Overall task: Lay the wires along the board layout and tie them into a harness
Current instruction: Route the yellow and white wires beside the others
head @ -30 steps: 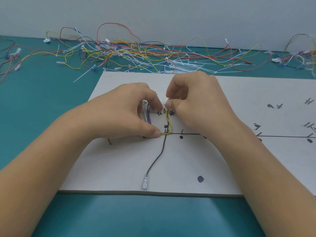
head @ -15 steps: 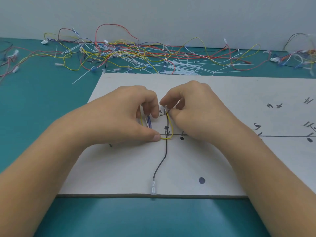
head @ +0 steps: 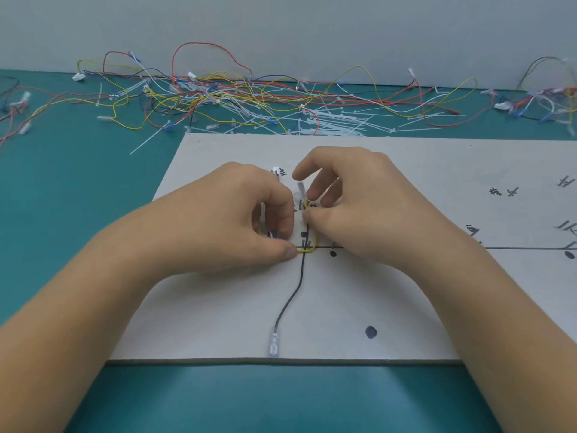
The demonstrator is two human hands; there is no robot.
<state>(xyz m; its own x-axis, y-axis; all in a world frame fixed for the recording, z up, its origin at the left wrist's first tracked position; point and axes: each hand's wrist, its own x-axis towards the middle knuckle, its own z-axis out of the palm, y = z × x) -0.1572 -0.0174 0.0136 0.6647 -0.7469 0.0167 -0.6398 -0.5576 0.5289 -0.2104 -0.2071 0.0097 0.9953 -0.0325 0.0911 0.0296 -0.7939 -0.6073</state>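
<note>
right hand (head: 359, 207) fingers (head: 301, 175) lifted | white connector (head: 300, 190) uncovered | left hand (head: 231, 223) pins yellow wire (head: 313, 247)

A teal counter (head: 65, 220) spreads across the left and near parts of the view. Behind it stands a plain pale grey wall (head: 281, 23).

Two hands (head: 231, 220) (head: 362, 210), one board (head: 218, 323), one black wire (head: 294, 290), one yellow wire (head: 314, 245), one far tangle (head: 249, 101).

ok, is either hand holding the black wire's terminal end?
No, the terminal lies free on the board near its front edge; left hand and right hand are farther up.
</note>
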